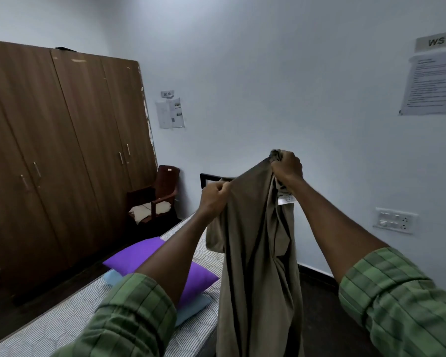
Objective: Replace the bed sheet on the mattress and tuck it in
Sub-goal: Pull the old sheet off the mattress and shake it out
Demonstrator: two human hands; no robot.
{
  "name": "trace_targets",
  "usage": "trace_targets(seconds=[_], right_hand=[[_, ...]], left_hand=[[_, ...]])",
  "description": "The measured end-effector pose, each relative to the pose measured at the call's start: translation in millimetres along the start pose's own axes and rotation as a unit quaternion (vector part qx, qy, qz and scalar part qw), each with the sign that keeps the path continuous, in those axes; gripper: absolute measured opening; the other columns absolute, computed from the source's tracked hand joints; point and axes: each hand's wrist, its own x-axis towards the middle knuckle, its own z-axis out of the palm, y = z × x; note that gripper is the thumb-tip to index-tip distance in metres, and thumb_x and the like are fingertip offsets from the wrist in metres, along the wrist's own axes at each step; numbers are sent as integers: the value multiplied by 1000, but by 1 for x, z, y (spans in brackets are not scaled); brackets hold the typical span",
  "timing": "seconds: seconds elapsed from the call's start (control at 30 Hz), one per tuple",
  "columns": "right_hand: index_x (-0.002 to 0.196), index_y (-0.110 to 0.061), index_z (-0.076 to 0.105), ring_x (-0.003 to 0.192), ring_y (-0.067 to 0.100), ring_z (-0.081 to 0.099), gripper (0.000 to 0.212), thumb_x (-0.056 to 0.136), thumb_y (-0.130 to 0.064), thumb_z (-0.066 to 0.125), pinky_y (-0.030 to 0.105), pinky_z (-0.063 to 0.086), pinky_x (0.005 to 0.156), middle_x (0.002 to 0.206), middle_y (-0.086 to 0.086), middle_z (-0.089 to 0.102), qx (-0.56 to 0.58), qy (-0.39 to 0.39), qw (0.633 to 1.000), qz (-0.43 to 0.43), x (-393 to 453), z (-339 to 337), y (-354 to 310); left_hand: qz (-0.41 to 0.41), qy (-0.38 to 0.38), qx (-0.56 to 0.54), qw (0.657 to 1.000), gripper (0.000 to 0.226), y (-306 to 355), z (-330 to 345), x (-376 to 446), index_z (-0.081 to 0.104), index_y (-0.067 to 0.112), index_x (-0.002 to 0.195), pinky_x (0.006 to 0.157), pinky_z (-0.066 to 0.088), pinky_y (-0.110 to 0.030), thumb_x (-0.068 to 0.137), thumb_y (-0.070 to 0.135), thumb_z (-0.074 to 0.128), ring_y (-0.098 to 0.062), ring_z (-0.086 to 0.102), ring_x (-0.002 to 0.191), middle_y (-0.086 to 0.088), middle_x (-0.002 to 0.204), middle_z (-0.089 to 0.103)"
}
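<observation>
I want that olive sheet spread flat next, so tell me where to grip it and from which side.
Grip the top hem of the olive sheet, from above, sliding the left hand leftward away from the right hand. It hangs bunched between both fists, so the corners lie outward along that edge.

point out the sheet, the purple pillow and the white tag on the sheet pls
sheet (255, 266), head view, middle of the hanging cloth.
purple pillow (139, 256), head view, its top face left of the forearm.
white tag (285, 200), head view, the label's face below the right wrist.
</observation>
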Motion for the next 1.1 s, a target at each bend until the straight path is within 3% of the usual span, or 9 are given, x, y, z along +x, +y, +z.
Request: trace_targets(seconds=[0.1,0.2,0.27,0.43,0.6,0.67,0.77,0.9,1.1], right_hand=[[105,-27,73,94,14,66,44,75,-58,83,28,51,79,97,-8,71,34,-147,987,-51,-4,-5,0],[119,-32,72,95,-1,65,53,71,-43,91,17,49,80,101,-20,67,6,-329,936,-128,-21,1,-15],[79,-21,69,65,5,55,26,63,-38,81,27,44,64,75,-12,61,-3,-348,928,-133,-27,12,-19],[71,-6,59,65,14,45,15,76,-14,70,35,35,64,69,4,50,29,-318,938,-131,-21,11,-17],[77,-12,61,65,14,53,16,90,-13,71,30,42,62,71,3,56,57,-283,953,-92,-15,2,-14],[80,-13,62,71,17,60,17,94,-15,71,31,48,68,77,5,62,102,-268,956,-60,-11,-2,-12],[81,-12,58,79,19,61,19,96,-10,70,32,50,76,82,8,60,206,-216,954,-25,-7,-8,-12],[71,-23,57,82,22,63,25,90,-21,74,45,56,85,84,9,61,240,-100,966,18,10,-14,-1],[78,-20,68,94,30,71,21,85,-39,70,47,57,88,92,7,75,152,-34,987,40,25,-12,24]], left_hand=[[5,26,-24,999,34,1,-6,6,49,15,60,56,31,-32,88,34,48,-8,39,54,14,52,42],[23,-84,-33,996,28,26,0,7,52,19,64,58,33,-31,90,26,46,-8,43,61,12,62,49],[33,-103,-43,993,27,39,7,9,52,16,69,59,32,-32,95,19,45,-12,41,65,1,68,47],[98,-57,59,992,42,41,-1,17,43,23,64,58,32,-30,105,26,52,-1,41,54,9,59,46],[168,-136,175,960,31,35,-18,16,71,25,96,68,48,-30,85,54,76,-9,64,75,6,81,71],[178,-171,273,930,49,30,-21,17,76,22,101,69,49,-33,75,63,79,-15,67,78,1,84,73],[121,-249,404,872,36,16,-23,12,78,18,92,69,52,-33,74,48,86,-20,66,78,-3,85,73],[80,-338,469,812,47,-8,-35,-1,73,19,120,78,53,-31,79,36,88,-17,67,94,-2,103,73],[161,-232,567,774,52,-6,-52,0,74,36,113,66,43,-28,76,73,72,-21,71,96,7,106,74]])
